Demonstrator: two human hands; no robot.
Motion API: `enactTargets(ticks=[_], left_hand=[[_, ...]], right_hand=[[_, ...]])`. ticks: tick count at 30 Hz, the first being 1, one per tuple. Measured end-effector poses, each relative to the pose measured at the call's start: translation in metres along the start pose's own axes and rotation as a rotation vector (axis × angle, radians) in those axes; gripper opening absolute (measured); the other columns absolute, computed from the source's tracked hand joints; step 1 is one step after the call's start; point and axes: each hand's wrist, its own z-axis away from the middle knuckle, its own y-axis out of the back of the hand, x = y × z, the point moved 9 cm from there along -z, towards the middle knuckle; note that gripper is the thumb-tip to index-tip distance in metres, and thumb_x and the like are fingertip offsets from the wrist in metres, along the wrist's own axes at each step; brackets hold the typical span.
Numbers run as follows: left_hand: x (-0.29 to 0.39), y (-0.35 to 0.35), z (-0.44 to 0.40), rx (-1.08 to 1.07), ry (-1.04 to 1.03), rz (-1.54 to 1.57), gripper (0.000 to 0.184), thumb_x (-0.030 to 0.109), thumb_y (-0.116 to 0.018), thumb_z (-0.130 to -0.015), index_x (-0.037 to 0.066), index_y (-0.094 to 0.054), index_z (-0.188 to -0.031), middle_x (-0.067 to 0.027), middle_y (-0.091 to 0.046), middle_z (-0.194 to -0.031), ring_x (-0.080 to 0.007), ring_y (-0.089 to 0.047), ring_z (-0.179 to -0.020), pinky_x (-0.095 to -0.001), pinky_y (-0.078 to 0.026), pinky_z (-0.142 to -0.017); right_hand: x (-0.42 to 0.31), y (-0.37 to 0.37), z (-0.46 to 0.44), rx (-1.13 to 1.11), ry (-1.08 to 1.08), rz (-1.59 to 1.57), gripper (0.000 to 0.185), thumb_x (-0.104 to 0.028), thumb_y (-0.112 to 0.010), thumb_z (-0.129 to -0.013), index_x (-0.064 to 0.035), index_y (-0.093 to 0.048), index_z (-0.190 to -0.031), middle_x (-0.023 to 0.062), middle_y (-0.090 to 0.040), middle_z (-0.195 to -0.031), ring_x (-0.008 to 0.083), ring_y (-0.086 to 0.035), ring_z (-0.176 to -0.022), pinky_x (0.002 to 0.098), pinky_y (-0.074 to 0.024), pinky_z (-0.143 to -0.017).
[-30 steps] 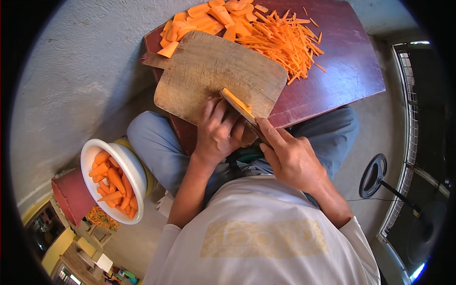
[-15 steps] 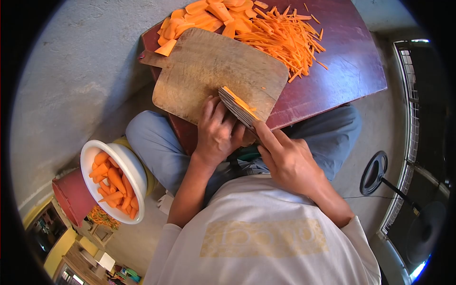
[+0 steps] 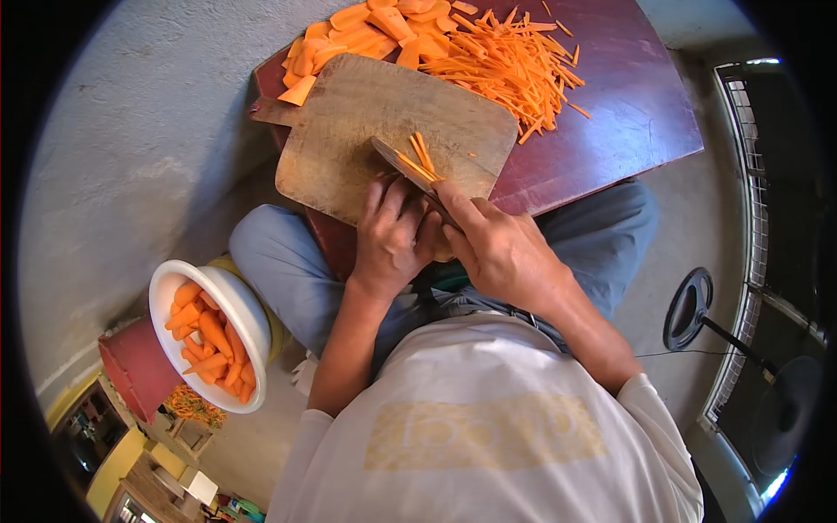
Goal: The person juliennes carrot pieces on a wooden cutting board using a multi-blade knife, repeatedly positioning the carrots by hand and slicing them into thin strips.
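My right hand [image 3: 510, 253] grips a knife [image 3: 403, 164] by its handle, the blade slanting across the lower part of a wooden cutting board [image 3: 392, 105]. Several thin carrot strips [image 3: 423, 152] lie against the far side of the blade. My left hand [image 3: 392, 234] is closed at the board's near edge, fingers curled and pressed down right beside the blade. Whatever lies under those fingers is hidden by the hand and the knife.
Beyond the board, carrot slices [image 3: 366, 33] and a heap of carrot sticks [image 3: 510, 70] lie on the dark red table [image 3: 632, 105]. A white bowl [image 3: 160, 301] of peeled carrots [image 3: 209, 336] stands at left, near a red bucket [image 3: 139, 370]. A black fan [image 3: 789, 410] is at right.
The knife has shifted left and its blade has turned more upright. Carrot strips that clung to the blade now lie partly on the board. My right hand has moved slightly left and up.
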Motion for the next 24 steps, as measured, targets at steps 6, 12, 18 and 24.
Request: enactTargets(ticks=[6,12,18,24], left_hand=[[0.001,0.004,-0.001,0.025,-0.024,-0.017,0.03,0.012,-0.075,-0.098,-0.008,-0.077,-0.119,-0.03,-0.067,-0.131,-0.0523,-0.065,-0.123,-0.0596,-0.054,-0.115],[-0.002,0.002,0.002,0.021,0.017,0.002,0.029,0.011,-0.074,-0.099,-0.008,-0.078,-0.12,-0.0295,-0.068,-0.13,-0.0513,-0.066,-0.123,-0.0601,-0.053,-0.116],[-0.001,0.005,0.001,0.05,-0.002,-0.015,0.025,0.009,-0.074,-0.1,-0.007,-0.078,-0.119,-0.0282,-0.07,-0.128,-0.051,-0.067,-0.117,-0.0584,-0.055,-0.112],[-0.004,0.009,-0.002,0.072,-0.003,-0.028,0.022,0.006,-0.071,-0.101,-0.009,-0.078,-0.115,-0.0254,-0.071,-0.124,-0.0489,-0.067,-0.113,-0.056,-0.058,-0.103]], right_hand=[[-0.003,0.007,0.019,0.026,-0.01,-0.018,0.053,-0.01,-0.071,-0.106,-0.0007,-0.052,-0.155,0.0275,-0.074,-0.099,0.0502,-0.075,-0.086,0.0556,-0.0598,-0.073],[0.0,0.004,0.004,0.072,0.041,-0.016,0.049,-0.007,-0.071,-0.105,-0.0011,-0.052,-0.15,0.0266,-0.074,-0.098,0.0495,-0.075,-0.085,0.0554,-0.0596,-0.069],[-0.001,0.001,0.018,0.001,-0.046,-0.024,0.059,-0.009,-0.07,-0.107,-0.0015,-0.05,-0.162,0.0306,-0.075,-0.108,0.0531,-0.075,-0.095,0.0574,-0.0609,-0.078],[0.003,-0.001,0.004,0.009,-0.019,-0.018,0.055,-0.01,-0.071,-0.106,0.0001,-0.055,-0.157,0.0316,-0.077,-0.11,0.0533,-0.076,-0.098,0.0565,-0.0606,-0.079]])
